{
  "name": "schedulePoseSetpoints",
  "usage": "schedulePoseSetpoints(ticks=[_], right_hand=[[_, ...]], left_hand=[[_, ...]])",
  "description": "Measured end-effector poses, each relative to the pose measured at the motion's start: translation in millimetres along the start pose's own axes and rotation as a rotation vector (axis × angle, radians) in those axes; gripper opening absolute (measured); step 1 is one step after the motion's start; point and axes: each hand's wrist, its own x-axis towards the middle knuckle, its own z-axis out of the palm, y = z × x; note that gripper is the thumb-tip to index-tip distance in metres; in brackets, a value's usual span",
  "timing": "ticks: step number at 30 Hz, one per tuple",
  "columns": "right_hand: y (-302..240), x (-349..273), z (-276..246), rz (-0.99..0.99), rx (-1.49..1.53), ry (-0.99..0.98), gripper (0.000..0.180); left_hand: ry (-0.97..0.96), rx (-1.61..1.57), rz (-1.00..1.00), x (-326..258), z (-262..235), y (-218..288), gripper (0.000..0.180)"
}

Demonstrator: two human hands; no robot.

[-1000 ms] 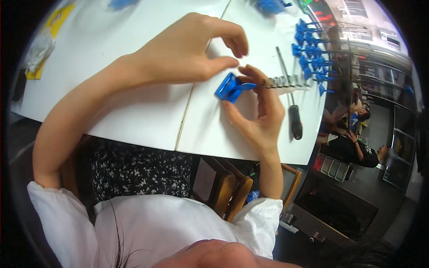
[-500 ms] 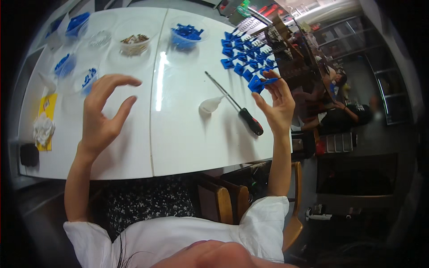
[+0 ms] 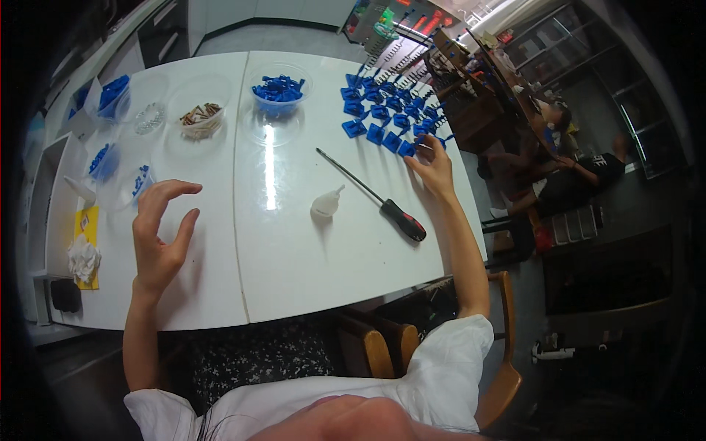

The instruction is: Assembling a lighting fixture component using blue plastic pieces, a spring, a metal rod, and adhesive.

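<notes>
My right hand (image 3: 434,167) rests on the white table (image 3: 294,250) at its right edge, fingers on a small blue plastic part with a metal spring (image 3: 425,144) at the end of a group of several like parts (image 3: 382,117). My left hand (image 3: 162,235) hovers above the left half of the table, fingers spread and curled, holding nothing. A screwdriver (image 3: 375,197) with a black and red handle lies between the hands, and a small white squeeze bottle (image 3: 325,204) lies beside it.
Clear bowls stand at the back: one with blue parts (image 3: 278,92), one with brown pieces (image 3: 198,117), smaller ones at the left (image 3: 110,95). A crumpled white cloth (image 3: 82,257) lies on a yellow sheet. Another person (image 3: 573,176) sits beyond the table's right side.
A second ago both hands held a blue part together near me. The right hand has carried it out to the group at the right; the left hand has drawn back, empty.
</notes>
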Motion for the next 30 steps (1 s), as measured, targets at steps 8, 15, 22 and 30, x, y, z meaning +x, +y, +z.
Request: schedulePoseSetpoints(ticks=[8,15,22,30], right_hand=[[14.7,4.6,-4.5,0.09,0.142,-0.004,0.071],[9.5,-11.1,-31.4,0.015,-0.045,-0.039,0.074],[-185.8,-95.8,-45.4,-0.087,-0.141,-0.034,0.026],[-356.6,-104.6,74.4,-0.767,0.298,-0.304,0.044]], left_hand=[[-0.026,0.008,0.056,-0.6,2.1,-7.4,0.029],[-0.03,-0.028,0.103,-12.6,6.0,-14.0,0.028],[-0.152,-0.059,0.217,-20.0,8.6,-6.7,0.025],[-0.154,0.019,0.221,-23.9,-25.7,0.8,0.026]])
